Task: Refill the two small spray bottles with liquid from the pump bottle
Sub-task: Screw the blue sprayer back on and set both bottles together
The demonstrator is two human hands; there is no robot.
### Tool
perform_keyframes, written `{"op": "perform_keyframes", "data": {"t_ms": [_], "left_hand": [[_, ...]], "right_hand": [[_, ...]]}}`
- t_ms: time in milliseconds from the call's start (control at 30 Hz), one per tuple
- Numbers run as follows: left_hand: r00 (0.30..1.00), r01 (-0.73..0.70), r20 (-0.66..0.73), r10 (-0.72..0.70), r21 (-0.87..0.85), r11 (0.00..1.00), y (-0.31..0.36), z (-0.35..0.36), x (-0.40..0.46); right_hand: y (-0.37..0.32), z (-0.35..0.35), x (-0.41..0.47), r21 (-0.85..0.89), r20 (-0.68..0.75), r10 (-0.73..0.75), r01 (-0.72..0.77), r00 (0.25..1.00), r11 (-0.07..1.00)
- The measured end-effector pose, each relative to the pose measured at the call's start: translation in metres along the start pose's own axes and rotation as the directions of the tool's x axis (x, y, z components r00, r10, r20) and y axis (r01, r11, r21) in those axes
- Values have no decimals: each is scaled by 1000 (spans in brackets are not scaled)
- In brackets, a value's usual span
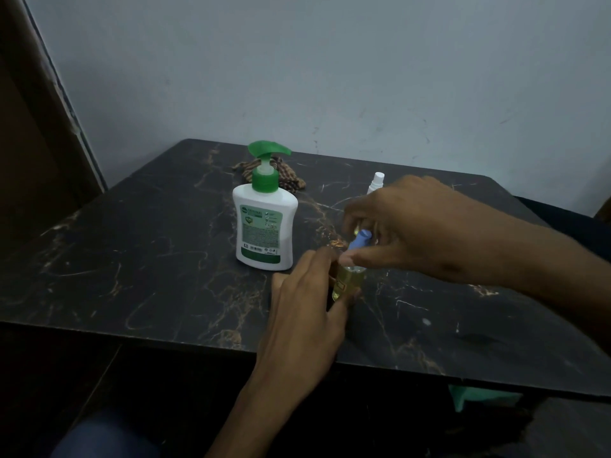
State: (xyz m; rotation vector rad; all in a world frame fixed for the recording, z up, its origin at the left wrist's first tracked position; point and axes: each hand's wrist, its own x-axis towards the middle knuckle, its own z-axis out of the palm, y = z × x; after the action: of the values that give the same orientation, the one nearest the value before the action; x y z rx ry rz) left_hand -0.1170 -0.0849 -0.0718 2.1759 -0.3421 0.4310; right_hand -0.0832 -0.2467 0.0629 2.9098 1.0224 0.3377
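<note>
Two hands work one small spray bottle (347, 282) standing between them: the left hand (307, 309) fingers curl round its light, likely slick yellow body, best gripped there, while the right hand (406, 226) fingertips pinch its blue sprayer top (360, 239).

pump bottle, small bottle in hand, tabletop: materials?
Pump bottle: looks like opaque white plastic, slight sheen, green plastic pump.
Small spray bottle: clear plastic or glass, can't tell; yellowish liquid shows through.
Table: dark marble-look surface with gold veins, thin edge suggests laminate.
</note>
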Motion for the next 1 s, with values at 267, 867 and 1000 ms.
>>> {"op": "perform_keyframes", "data": {"t_ms": [267,867,1000], "left_hand": [[1000,2,-10,-1,19,1000,4,-1,0],[1000,-2,-11,1,-29,1000,0,1,1],[1000,-11,7,11,-35,999,2,0,1]], "right_hand": [[-3,3,-2,17,42,2,-2,999,1000],[-2,4,-5,39,43,-32,30,999,999],[1,10,-4,52,26,-21,20,999,998]]}}
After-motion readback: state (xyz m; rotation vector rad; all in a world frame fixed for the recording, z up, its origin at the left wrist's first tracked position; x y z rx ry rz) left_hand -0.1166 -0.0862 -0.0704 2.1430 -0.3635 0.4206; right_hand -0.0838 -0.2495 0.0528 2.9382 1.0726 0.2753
